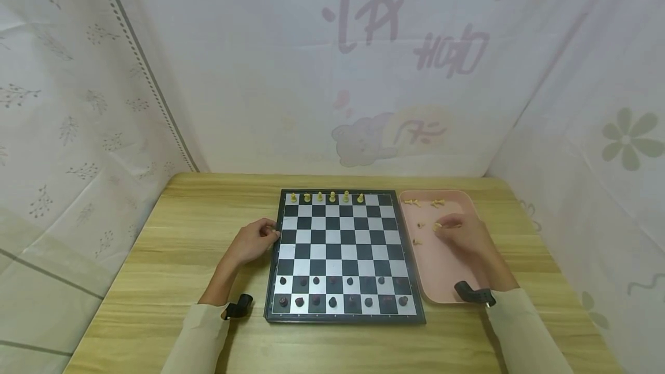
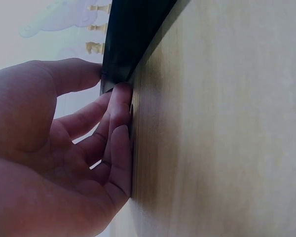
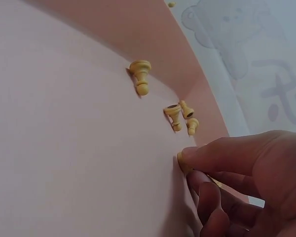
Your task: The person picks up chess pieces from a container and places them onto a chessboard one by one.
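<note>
On the table lies a black-and-white chessboard (image 1: 333,236). My left hand (image 1: 254,241) is at its left side, thumb on the frame's upper edge and fingertips against the side, gripping the edge. Over the pink tray (image 1: 433,276), my right hand (image 1: 464,232) pinches a pale yellow chess piece (image 3: 181,161) between thumb and fingers; its base shows and the fingers hide most of it. Several more yellow pawns (image 3: 141,76) lie on their sides in the tray. Several yellow pieces (image 1: 332,196) stand along the board's far row, among them a knight (image 2: 94,48).
Dark chess pieces (image 1: 332,302) stand in two rows at the board's near side. The tray sits right beside the board's right edge. Wooden table (image 1: 192,212) extends around them, with a patterned cloth (image 1: 260,103) hanging behind and at both sides.
</note>
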